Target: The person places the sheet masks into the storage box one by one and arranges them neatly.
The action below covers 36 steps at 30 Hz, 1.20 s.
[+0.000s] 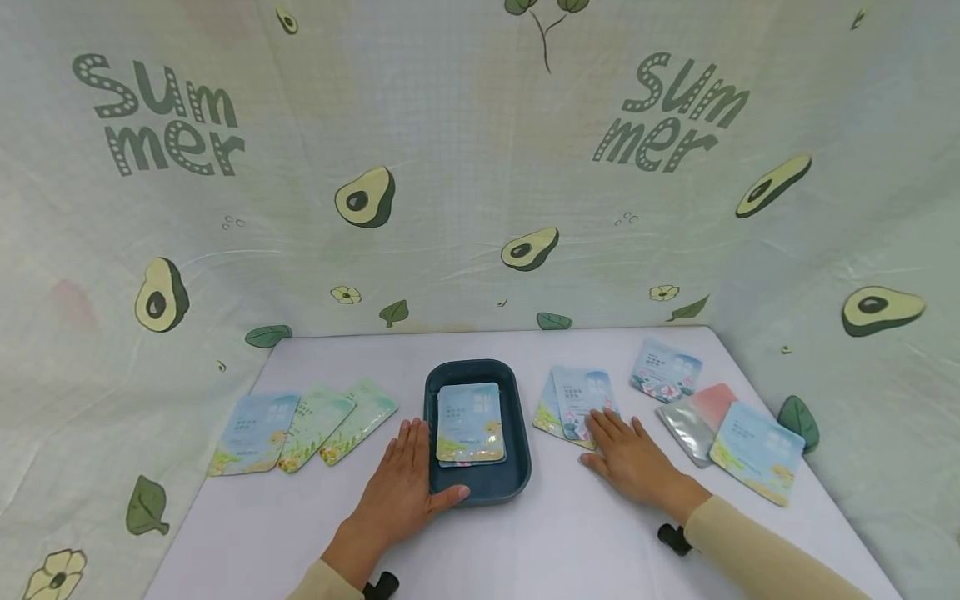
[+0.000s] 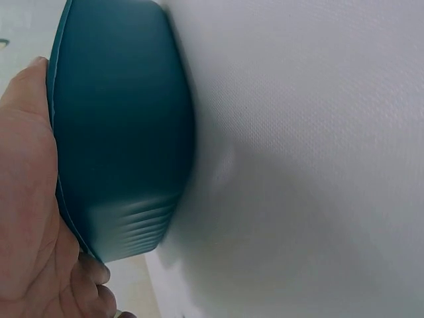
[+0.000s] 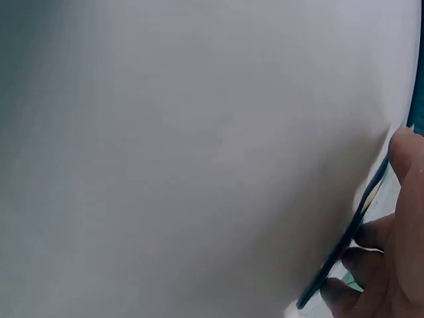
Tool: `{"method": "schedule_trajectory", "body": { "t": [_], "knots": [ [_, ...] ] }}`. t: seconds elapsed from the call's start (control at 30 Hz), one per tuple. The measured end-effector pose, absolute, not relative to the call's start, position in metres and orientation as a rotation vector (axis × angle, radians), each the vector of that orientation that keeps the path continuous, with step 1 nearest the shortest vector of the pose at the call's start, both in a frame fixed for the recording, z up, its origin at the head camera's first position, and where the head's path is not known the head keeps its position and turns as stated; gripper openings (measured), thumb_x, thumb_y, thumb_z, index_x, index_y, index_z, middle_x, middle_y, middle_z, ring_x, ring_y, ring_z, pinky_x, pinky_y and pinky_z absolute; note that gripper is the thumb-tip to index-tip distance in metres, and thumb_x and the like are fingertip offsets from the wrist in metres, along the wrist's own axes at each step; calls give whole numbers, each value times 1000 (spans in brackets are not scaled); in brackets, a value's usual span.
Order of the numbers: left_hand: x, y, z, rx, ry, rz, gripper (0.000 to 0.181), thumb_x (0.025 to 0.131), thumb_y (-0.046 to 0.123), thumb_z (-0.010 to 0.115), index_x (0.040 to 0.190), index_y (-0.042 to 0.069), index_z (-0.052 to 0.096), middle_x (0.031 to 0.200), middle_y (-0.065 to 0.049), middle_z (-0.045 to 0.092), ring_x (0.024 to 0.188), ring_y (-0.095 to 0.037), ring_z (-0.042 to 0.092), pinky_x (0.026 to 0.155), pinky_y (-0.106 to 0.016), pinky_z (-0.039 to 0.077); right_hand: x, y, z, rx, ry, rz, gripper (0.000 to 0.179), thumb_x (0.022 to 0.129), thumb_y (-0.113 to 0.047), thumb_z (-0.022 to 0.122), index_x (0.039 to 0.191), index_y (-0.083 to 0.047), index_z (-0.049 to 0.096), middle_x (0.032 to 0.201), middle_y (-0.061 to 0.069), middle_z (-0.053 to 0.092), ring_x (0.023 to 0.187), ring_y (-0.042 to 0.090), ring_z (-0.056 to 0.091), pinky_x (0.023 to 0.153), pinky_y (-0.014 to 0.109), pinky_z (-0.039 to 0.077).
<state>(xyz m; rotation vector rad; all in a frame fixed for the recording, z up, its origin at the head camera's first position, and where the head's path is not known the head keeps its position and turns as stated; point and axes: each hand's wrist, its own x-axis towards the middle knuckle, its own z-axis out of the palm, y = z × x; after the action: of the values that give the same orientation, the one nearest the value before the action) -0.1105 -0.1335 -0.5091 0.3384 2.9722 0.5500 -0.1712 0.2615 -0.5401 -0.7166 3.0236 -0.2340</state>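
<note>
A dark teal tray (image 1: 491, 487) holds a short stack of flat sachets, with a blue one with yellow flowers (image 1: 468, 421) on top. My left hand (image 1: 397, 492) rests against the tray's left side, fingers straight along the rim and thumb across the near corner. In the left wrist view, palm and fingers lie at the rim of the tray (image 2: 126, 112). My right hand (image 1: 637, 467) touches the lower right part of a blue floral sachet (image 1: 577, 396), which overlaps another sachet (image 1: 550, 412). Its fingertips meet a sachet's edge (image 3: 344, 238) in the right wrist view.
Left of the tray, a blue sachet (image 1: 251, 433) and two green ones, including one nearer the tray (image 1: 360, 421), lie fanned. At right lie a floral sachet (image 1: 666, 371), a silver-and-pink one (image 1: 697, 423) and a blue one (image 1: 757, 452). A patterned cloth (image 1: 450, 275) hangs behind the white table.
</note>
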Motion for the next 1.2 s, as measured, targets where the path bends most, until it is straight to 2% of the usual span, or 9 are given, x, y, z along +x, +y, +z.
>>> {"method": "schedule_trajectory", "body": {
  "t": [0.1, 0.2, 0.3, 0.4, 0.53, 0.7, 0.83, 0.97, 1.2],
  "knots": [
    [-111, -133, -510, 341, 2968, 552, 119, 93, 78, 58, 166, -6, 16, 174, -25, 18, 163, -41, 13, 130, -59, 21, -163, 267, -536, -734, 3015, -217, 69, 109, -50, 55, 156, 1, 48, 163, 21, 46, 152, 46, 39, 116, 77, 29],
    [-111, -133, -509, 335, 2965, 549, 119, 93, 77, 59, 166, -6, 17, 174, -25, 18, 163, -41, 13, 130, -59, 21, -168, 271, -531, -752, 3035, -216, 66, 107, -46, 59, 153, 1, 52, 158, 22, 51, 146, 46, 46, 115, 73, 36],
    [-110, -135, -509, 325, 2964, 545, 119, 93, 77, 60, 166, -6, 17, 174, -25, 18, 163, -41, 13, 130, -59, 21, -186, 274, -526, -767, 3099, -225, 68, 103, -43, 67, 151, 2, 52, 150, 24, 56, 139, 47, 52, 111, 68, 43],
    [-111, -137, -509, 326, 2967, 539, 119, 93, 79, 58, 166, -6, 16, 174, -25, 18, 163, -41, 12, 130, -59, 21, -213, 277, -524, -743, 3158, -202, 78, 98, -48, 74, 153, 3, 48, 146, 26, 57, 135, 47, 54, 108, 66, 47],
    [-112, -137, -509, 338, 2969, 547, 120, 93, 81, 55, 166, -6, 16, 174, -25, 18, 163, -41, 11, 130, -59, 20, -244, 280, -521, -723, 3143, -161, 94, 89, -58, 79, 155, -1, 46, 145, 26, 55, 132, 49, 52, 104, 67, 48],
    [-112, -135, -509, 340, 2961, 558, 120, 93, 79, 57, 166, -6, 16, 174, -25, 18, 163, -41, 11, 130, -59, 20, -264, 280, -520, -672, 3026, -146, 108, 81, -70, 80, 161, -8, 42, 149, 25, 48, 133, 51, 47, 103, 69, 45],
    [-112, -134, -511, 337, 2959, 558, 120, 93, 78, 58, 166, -6, 16, 174, -25, 18, 163, -41, 11, 130, -59, 20, -272, 279, -520, -611, 2959, -155, 109, 78, -76, 79, 159, -10, 46, 153, 25, 45, 135, 52, 43, 108, 72, 40],
    [-112, -134, -511, 349, 2969, 553, 120, 93, 79, 57, 166, -6, 16, 174, -25, 19, 163, -41, 12, 130, -59, 21, -274, 278, -521, -583, 2956, -179, 108, 76, -76, 80, 154, -6, 51, 155, 25, 44, 138, 53, 41, 110, 74, 38],
    [-112, -135, -511, 359, 2977, 547, 119, 93, 80, 56, 166, -7, 16, 174, -26, 19, 163, -41, 12, 130, -58, 21, -272, 277, -523, -614, 3028, -233, 109, 73, -73, 85, 146, -1, 47, 154, 25, 43, 138, 51, 41, 109, 71, 40]
  ]
}}
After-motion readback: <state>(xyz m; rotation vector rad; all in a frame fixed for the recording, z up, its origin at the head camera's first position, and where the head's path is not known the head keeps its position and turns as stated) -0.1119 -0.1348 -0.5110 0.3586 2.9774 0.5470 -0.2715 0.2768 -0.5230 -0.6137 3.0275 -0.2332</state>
